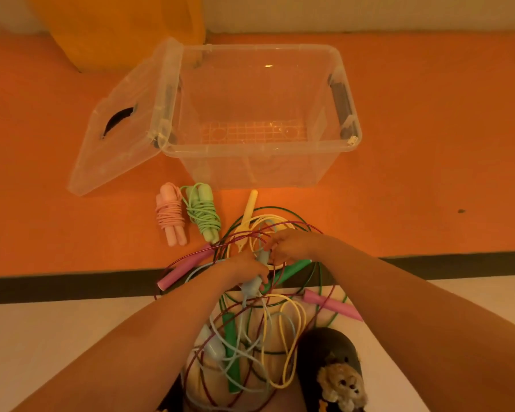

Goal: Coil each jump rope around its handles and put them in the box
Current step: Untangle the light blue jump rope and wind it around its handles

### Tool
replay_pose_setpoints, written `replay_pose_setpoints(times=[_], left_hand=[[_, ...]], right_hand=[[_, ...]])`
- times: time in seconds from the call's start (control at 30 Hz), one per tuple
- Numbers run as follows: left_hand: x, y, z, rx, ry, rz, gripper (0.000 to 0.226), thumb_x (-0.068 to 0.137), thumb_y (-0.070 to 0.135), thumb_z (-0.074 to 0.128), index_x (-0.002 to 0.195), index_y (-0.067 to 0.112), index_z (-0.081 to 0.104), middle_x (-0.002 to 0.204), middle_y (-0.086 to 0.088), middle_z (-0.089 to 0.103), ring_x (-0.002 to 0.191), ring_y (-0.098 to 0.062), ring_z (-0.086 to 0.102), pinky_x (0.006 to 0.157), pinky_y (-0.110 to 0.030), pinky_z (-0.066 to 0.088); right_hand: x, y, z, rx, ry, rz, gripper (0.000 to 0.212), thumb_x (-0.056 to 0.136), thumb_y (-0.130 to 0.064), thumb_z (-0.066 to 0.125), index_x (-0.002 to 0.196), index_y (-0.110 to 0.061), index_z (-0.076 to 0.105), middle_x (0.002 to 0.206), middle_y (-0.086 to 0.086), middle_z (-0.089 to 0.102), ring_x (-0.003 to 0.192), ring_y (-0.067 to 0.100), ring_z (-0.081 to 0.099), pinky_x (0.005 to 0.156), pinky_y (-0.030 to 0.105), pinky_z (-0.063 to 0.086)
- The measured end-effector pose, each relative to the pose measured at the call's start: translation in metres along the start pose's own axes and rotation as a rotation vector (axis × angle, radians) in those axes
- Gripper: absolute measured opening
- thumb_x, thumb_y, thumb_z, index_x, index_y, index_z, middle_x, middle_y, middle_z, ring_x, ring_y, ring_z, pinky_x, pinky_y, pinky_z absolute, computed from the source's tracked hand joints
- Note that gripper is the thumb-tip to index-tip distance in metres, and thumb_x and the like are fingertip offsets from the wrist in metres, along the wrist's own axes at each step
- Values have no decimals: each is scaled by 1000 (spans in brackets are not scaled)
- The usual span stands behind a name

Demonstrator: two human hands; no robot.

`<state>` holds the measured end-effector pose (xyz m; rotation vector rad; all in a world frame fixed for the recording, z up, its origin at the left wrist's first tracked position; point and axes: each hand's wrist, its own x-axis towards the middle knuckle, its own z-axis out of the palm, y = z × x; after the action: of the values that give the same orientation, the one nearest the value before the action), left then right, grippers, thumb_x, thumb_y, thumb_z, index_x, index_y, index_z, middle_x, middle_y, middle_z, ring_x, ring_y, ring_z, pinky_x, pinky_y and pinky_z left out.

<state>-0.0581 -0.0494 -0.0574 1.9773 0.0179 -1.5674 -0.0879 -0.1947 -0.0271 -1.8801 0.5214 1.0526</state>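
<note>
A clear plastic box point(344, 145) stands open on the orange floor, with nothing inside. In front of it lie a coiled pink rope point(170, 215) and a coiled light green rope point(204, 214). Nearer me sprawls a tangle of loose ropes point(268, 322): yellow, dark green, magenta and pale blue. My left hand point(246, 269) grips a pale blue handle point(254, 285). My right hand point(289, 245) pinches a second pale blue handle point(262, 257) just above it, amid the loops.
The box's clear lid point(116, 129) leans open at its left. A yellow object point(116, 28) stands at the back left. A dark strip point(72, 286) divides the orange floor from the white floor. A dark slipper with a furry animal face point(341, 379) is at the bottom right.
</note>
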Motion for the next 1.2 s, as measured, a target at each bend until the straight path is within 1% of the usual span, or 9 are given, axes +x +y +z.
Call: replay_pose_setpoints(times=[0.1, 0.23, 0.4, 0.53, 0.7, 0.77, 0.87, 1.03, 1.2], left_hand=[[-7, 2, -13, 20, 24, 42, 59, 79, -2, 69, 132, -2, 44, 102, -19, 63, 84, -27, 63, 63, -31, 52], [-28, 7, -44, 57, 36, 51, 42, 81, -3, 69, 119, -2, 52, 118, -27, 61, 105, -36, 61, 86, -46, 51], [-83, 20, -83, 38, -42, 63, 17, 89, -7, 58, 95, 7, 51, 83, -10, 63, 72, -18, 62, 63, -28, 51], [-138, 35, -100, -16, -30, 230, 21, 90, -14, 50, 91, 7, 54, 85, -8, 63, 83, -19, 61, 80, -31, 48], [-209, 60, -100, -85, 155, 481, 27, 86, -14, 58, 109, -2, 49, 91, -8, 63, 81, -15, 62, 69, -22, 53], [-244, 71, -92, -122, 218, 579, 23, 86, -16, 57, 93, 3, 47, 91, -12, 62, 81, -16, 61, 65, -18, 54], [-298, 84, -75, -130, 308, 703, 28, 85, -15, 58, 109, -3, 53, 101, -17, 62, 85, -19, 61, 73, -21, 52], [-372, 103, -52, -188, 501, 985, 37, 82, -6, 63, 118, 5, 57, 110, -14, 61, 100, -22, 57, 81, -25, 48], [-402, 100, -39, -197, 631, 1090, 39, 70, 8, 69, 108, 18, 61, 90, 0, 62, 82, -11, 57, 75, -24, 46]], right_hand=[[-2, -16, 2, 34, -19, 30, 34, 96, -1, 41, 127, -7, 55, 97, 8, 60, 83, 19, 63, 62, 25, 45], [-7, -40, 7, 42, 56, -44, 33, 98, -9, 39, 130, -11, 49, 112, 6, 52, 101, 23, 63, 62, 26, 45], [-24, -67, 11, 19, 192, -186, 45, 94, -16, 51, 138, -14, 39, 88, -1, 47, 76, 18, 48, 56, 25, 36], [-71, -102, -13, -142, 297, -240, 48, 99, -26, 50, 141, -7, 36, 119, 15, 56, 93, 23, 54, 71, 32, 40], [-157, -147, -29, 98, 281, -351, 22, 101, -25, 44, 116, -10, 49, 94, 9, 59, 69, 18, 59, 62, 28, 41], [-191, -160, -28, 178, 334, -459, 15, 100, -24, 46, 110, -13, 48, 92, 9, 62, 70, 19, 62, 62, 28, 44], [-240, -175, -21, 316, 393, -573, 11, 98, -22, 49, 105, -14, 49, 89, 8, 65, 74, 22, 65, 64, 30, 48], [-304, -186, 13, 532, 446, -757, 24, 98, -21, 49, 117, -6, 54, 95, 9, 63, 76, 12, 61, 69, 20, 49], [-334, -174, 30, 293, 453, -654, 45, 99, -48, 33, 109, -14, 62, 100, 7, 70, 84, 13, 65, 70, 17, 44]])
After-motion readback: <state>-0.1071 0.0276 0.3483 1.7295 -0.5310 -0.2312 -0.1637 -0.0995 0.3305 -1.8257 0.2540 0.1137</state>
